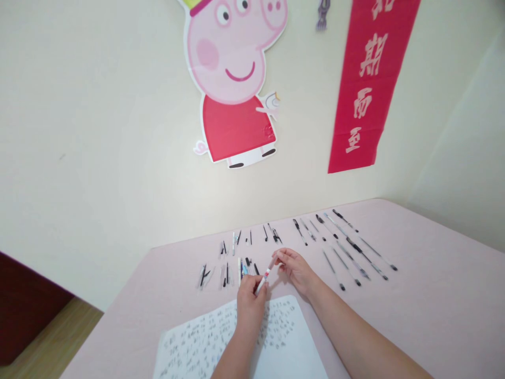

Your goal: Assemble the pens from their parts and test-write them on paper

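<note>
Held between my two hands is a white pen (267, 273) with a red mark on its barrel, tilted up to the right. My left hand (251, 297) is closed around its lower part. At its upper end, the fingertips of my right hand (294, 266) pinch the pen; whether they hold a cap or the barrel is too small to tell. Beneath my left wrist lies a white sheet (294, 316) covered in handwriting. Just beyond my left hand are several pens and pen parts, among them a blue piece (245, 269) and a black piece (256, 269).
Rows of disassembled pen parts (224, 275) lie on the pink tabletop (130, 305) to the left. Several clear pens with black caps (366, 258) lie to the right. Behind stands a wall with a cartoon pig cutout (239, 123) and a red banner (361, 100).
</note>
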Motion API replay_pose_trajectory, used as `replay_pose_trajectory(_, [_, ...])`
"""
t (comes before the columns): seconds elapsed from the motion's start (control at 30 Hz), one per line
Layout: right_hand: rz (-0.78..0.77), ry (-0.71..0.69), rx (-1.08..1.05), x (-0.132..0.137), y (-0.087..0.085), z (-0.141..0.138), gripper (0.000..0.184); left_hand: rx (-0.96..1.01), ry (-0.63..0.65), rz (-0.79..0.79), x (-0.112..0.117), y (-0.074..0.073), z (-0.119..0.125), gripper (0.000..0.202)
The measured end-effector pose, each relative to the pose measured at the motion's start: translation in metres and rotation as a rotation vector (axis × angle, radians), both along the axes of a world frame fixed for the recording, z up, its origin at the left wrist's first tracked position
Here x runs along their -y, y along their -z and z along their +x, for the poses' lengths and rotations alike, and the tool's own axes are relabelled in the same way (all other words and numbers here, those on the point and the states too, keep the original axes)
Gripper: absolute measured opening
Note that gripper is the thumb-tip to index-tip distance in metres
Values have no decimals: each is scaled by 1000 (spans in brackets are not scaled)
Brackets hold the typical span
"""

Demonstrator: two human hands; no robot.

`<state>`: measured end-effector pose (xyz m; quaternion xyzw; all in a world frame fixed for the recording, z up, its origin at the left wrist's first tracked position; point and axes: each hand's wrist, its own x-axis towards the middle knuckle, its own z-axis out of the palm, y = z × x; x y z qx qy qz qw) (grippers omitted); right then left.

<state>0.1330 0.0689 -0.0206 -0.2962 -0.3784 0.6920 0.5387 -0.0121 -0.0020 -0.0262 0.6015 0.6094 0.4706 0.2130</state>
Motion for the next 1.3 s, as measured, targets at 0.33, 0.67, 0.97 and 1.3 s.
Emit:
replay_pose_trajectory(0.33, [-16,13,9,1,-4,0,25,17,11,12,-1,4,0,11])
replay_pose_trajectory(0.67, [-32,20,6,0,0,-1,23,-11,4,9,0,2,1,10])
replay_pose_trajectory(0.97, [2,-23,-15,2,-6,0,27,19,21,23,0,3,0,14])
replay_pose_trajectory(1.3, [5,53,62,-1,1,0,26,-65,5,63,6,-7,3,11])
